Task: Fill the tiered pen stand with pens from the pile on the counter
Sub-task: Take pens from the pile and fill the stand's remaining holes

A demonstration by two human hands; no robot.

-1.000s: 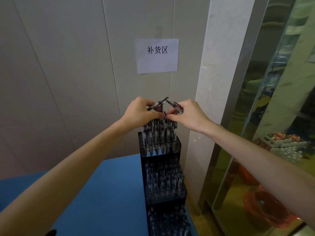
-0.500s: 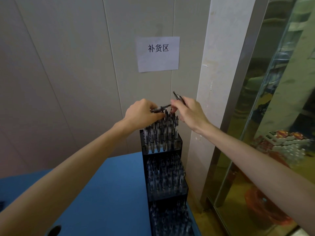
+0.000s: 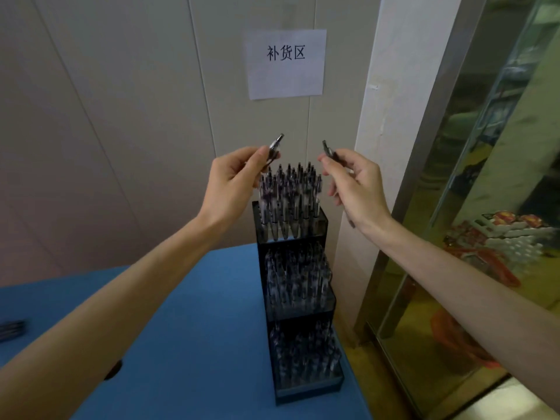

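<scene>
Above the pen stand (image 3: 298, 301) | we pinch one tilted pen (image 3: 274, 148) per hand, left hand (image 3: 231, 189), right hand (image 3: 356, 189) | top tier directly below, between both.

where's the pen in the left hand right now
In the head view, the left hand pinches the pen just above the left edge of the pen stand's top tier, tilted up-right, below the paper sign.

Both hands raised, arms outstretched
The left hand (image 3: 230, 183) and right hand (image 3: 354, 189) are held apart at the same height, each pinching a pen between thumb and curled fingers.
</scene>
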